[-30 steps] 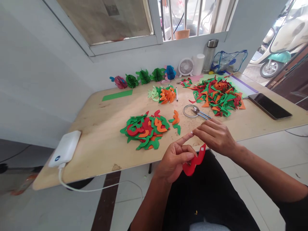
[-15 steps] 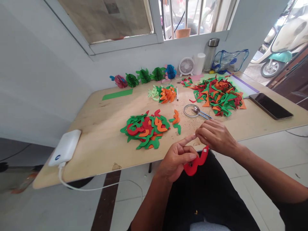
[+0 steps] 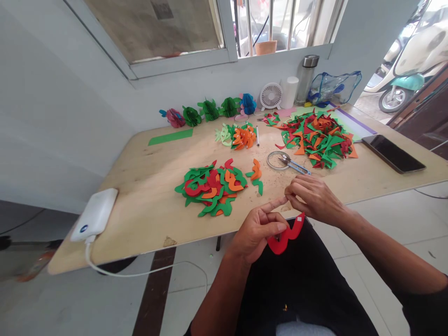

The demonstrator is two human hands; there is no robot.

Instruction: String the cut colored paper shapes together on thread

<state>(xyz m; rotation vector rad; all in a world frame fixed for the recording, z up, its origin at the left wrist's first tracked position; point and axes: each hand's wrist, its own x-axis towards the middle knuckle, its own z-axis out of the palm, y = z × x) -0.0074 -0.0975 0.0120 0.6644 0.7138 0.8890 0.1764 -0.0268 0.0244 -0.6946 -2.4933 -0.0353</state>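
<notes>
My left hand (image 3: pixel 261 228) pinches a wavy red paper cutout (image 3: pixel 282 243) between thumb and bent fingers, over my lap at the table's front edge. A small white square sits near the cutout's right tip. The left index finger is stretched out toward my right hand (image 3: pixel 311 195). My right hand's fingertips are pressed together at the tip of that finger; whatever they hold is too small to make out. Left of the hands lies a pile of green, red and orange paper cutouts (image 3: pixel 210 189). Beside it are a loose orange cutout (image 3: pixel 256 170) and a green one (image 3: pixel 259 186).
Behind my hands lie blue-handled thread snips (image 3: pixel 296 165) on a roll of tape (image 3: pixel 269 161). Paper scraps (image 3: pixel 322 137) heap at right by a phone (image 3: pixel 394 154). Farther back are folded paper pieces (image 3: pixel 245 137), a pen (image 3: pixel 257 136) and a fan (image 3: pixel 271 97). A white power bank (image 3: pixel 96 214) lies left.
Almost nothing differs. My right hand and the red cutout's tip have shifted very slightly; both hands keep their grip and place.
</notes>
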